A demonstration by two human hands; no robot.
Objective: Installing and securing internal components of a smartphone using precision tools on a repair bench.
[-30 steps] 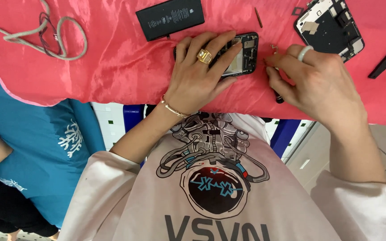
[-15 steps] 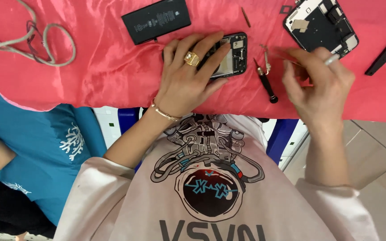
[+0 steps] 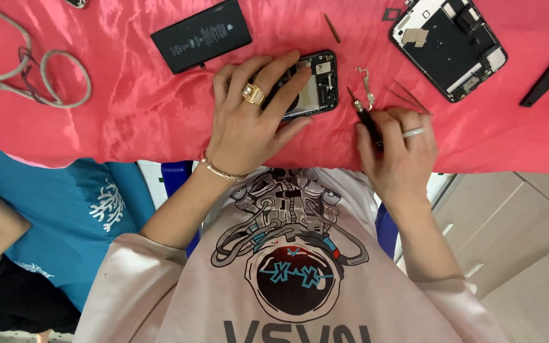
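Head view: the left hand (image 3: 249, 127) lies spread, fingers flat, pinning the opened phone (image 3: 312, 86) on the red cloth (image 3: 128, 114). The right hand (image 3: 398, 149) is closed around a small screwdriver (image 3: 363, 117), whose long axis runs toward 11 o'clock. The phone lies at about 10 o'clock from the tip, near, not touching; a loose metal bracket (image 3: 368, 86) sits just beyond.

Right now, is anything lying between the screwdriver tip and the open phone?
Nothing visible does. The right hand holds the screwdriver, its tip just right of the opened phone under the left hand. Only bare red cloth lies between; a small metal bracket sits further right.
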